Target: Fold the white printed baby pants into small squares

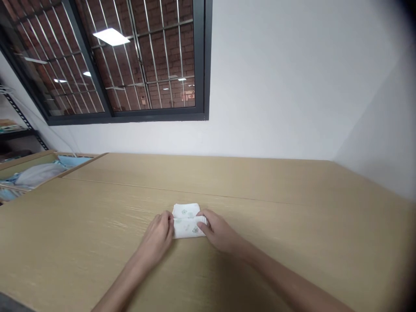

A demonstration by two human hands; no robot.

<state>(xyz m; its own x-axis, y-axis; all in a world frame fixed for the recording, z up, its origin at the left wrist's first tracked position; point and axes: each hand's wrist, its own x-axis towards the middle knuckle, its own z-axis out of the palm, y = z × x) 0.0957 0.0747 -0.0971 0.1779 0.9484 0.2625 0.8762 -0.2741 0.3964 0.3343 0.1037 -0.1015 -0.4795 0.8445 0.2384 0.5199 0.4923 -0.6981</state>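
Observation:
A small folded white cloth [186, 227] with faint printed figures lies flat on the wooden tabletop. Its near part is folded over, and a single flap shows beyond the fold. My left hand [158, 236] is closed at the cloth's left edge, its fingertips gripping the end of the fold. At the right edge my right hand [218, 229] pinches the folded layers, thumb in front and fingers behind. Both hands rest low, close to the table, and cover the cloth's side edges.
The wide wooden table [292, 225] has a seam running across its far part. At the left, an open wooden crib-like box [42, 184] holds blue and white bedding. Behind stand a white wall [276, 86] and a barred window [136, 65]. A shelf [16, 132] is at far left.

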